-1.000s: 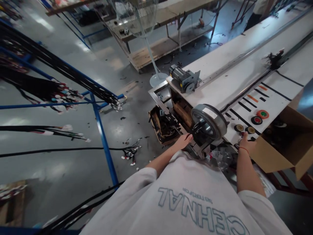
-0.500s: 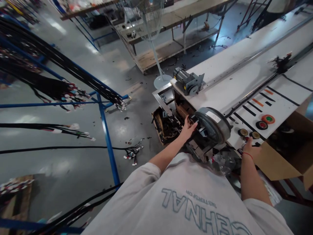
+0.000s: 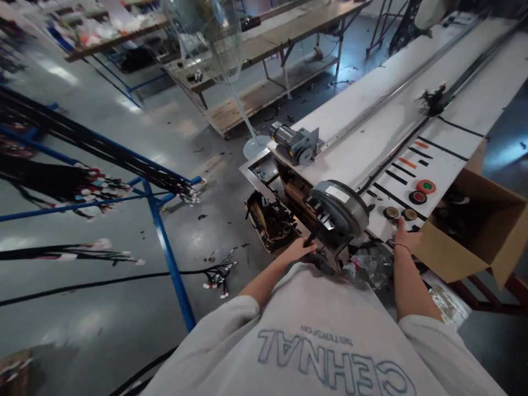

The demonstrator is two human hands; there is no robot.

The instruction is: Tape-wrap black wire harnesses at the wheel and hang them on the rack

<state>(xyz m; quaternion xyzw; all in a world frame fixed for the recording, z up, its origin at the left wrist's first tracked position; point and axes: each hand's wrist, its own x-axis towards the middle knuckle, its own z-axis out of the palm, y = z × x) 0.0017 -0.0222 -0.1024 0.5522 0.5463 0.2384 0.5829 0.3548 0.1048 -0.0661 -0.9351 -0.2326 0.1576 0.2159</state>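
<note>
My left hand (image 3: 302,249) is closed round the end of a black strip (image 3: 314,232) in front of the machine's grey wheel (image 3: 341,208). The strip's far end goes in among dark parts beside the wheel. At the near corner of the white worktop (image 3: 350,157) rests my right hand (image 3: 406,237), thumb and fingers apart, just below two tape rolls (image 3: 400,213); its underside is hidden. Black and orange strips (image 3: 407,163) lie on the worktop. Near them are a green-centred roll (image 3: 427,187) and a red-centred roll (image 3: 418,198).
An open cardboard box (image 3: 495,231) stands right of the worktop. A grey motor (image 3: 289,140) sits at its left end, above a crate of dark scraps (image 3: 270,220). On the left, a blue rack (image 3: 167,258) carries black wire harnesses (image 3: 103,143). A stand fan (image 3: 243,113) is behind.
My left hand has drawn back from the wheel toward my body, with the black strip now showing in it. My right hand stays at the worktop corner. The whole view has shifted.
</note>
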